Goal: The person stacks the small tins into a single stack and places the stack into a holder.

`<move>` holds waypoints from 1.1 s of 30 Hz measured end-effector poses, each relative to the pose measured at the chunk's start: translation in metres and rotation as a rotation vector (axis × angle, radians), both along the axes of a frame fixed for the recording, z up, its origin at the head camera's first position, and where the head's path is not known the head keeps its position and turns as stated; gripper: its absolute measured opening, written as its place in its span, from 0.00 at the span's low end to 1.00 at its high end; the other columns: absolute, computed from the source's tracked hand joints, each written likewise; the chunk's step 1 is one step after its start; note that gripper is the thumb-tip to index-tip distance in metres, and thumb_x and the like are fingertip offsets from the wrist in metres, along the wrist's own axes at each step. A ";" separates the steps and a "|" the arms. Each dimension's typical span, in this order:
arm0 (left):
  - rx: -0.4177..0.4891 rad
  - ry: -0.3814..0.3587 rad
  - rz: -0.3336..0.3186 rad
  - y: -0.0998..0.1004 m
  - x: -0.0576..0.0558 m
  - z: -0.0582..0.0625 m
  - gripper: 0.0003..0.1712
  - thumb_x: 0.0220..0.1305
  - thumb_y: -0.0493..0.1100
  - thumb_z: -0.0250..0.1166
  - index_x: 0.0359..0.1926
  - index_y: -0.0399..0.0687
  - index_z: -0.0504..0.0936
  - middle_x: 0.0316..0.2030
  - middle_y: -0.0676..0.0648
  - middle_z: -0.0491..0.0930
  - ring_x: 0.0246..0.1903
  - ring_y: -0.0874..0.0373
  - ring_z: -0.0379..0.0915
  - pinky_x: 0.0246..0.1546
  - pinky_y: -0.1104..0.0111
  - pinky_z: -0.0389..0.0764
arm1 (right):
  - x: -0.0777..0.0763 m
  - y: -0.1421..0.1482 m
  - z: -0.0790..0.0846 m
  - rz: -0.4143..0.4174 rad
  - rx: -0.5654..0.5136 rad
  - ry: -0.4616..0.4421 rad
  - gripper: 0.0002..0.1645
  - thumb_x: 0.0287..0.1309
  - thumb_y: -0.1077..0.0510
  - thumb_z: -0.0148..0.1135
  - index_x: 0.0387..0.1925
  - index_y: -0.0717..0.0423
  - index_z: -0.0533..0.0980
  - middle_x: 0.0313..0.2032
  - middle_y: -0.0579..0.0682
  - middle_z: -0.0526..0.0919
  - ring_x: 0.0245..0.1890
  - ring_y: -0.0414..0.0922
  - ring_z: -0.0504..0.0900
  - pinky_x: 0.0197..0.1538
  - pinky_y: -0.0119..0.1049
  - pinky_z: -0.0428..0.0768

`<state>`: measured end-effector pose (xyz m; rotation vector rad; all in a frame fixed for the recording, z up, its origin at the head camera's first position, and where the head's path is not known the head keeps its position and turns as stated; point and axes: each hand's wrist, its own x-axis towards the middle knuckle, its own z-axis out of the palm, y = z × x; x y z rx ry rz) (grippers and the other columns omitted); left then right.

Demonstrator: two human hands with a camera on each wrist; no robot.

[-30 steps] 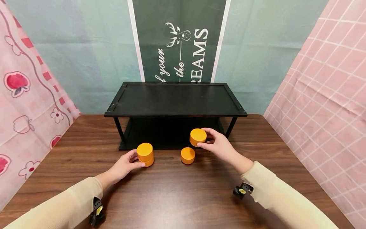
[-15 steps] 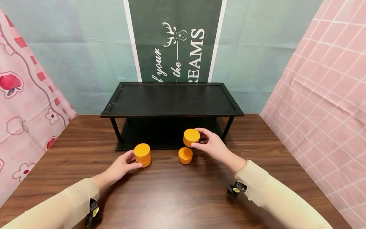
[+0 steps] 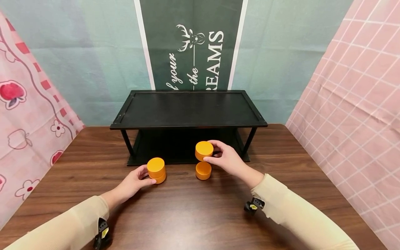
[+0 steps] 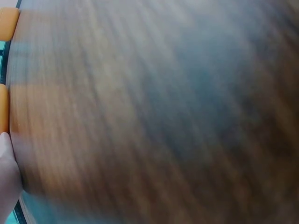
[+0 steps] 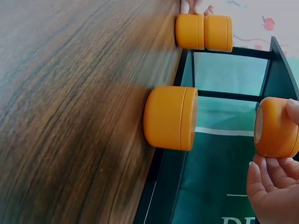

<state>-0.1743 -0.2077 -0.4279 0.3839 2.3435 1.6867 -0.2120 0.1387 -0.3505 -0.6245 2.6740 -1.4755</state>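
At left, left hand (image 3: 130,184) curled round a stack (image 3: 156,170), two jars high, on the table (image 3: 187,215), just near of the shelf (image 3: 187,109); best with a light, steady touch, to avoid tipping. Farther right, well apart, a lone jar (image 3: 203,172), upright on the table. Above, across a gap, the held jar (image 3: 204,149), pinched about level between thumb and fingers of the right hand (image 3: 229,161). For a clean placement, probably: centre over the lone jar, lower straight, release only once seated. Count: four jars, one shelf, two hands, both holding.
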 end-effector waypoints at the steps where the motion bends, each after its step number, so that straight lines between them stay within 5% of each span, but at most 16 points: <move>1: -0.002 0.000 0.000 0.000 0.000 0.000 0.33 0.59 0.42 0.66 0.61 0.31 0.63 0.58 0.34 0.69 0.59 0.41 0.63 0.59 0.54 0.63 | 0.000 -0.001 0.000 0.003 0.002 -0.001 0.34 0.49 0.53 0.71 0.57 0.56 0.70 0.49 0.51 0.77 0.42 0.45 0.78 0.45 0.36 0.78; 18: -0.011 0.007 0.000 0.001 0.002 0.001 0.34 0.60 0.43 0.65 0.62 0.32 0.62 0.59 0.33 0.67 0.60 0.40 0.62 0.59 0.52 0.63 | 0.004 -0.016 0.003 0.025 0.015 0.023 0.33 0.49 0.54 0.71 0.57 0.58 0.70 0.48 0.52 0.78 0.42 0.46 0.77 0.44 0.37 0.79; 33: 0.011 0.015 0.013 0.003 0.001 0.000 0.33 0.60 0.40 0.65 0.61 0.30 0.62 0.58 0.32 0.68 0.59 0.39 0.63 0.54 0.68 0.70 | 0.002 -0.034 0.001 0.047 0.023 0.026 0.33 0.48 0.54 0.72 0.57 0.55 0.71 0.48 0.49 0.77 0.42 0.43 0.77 0.45 0.35 0.78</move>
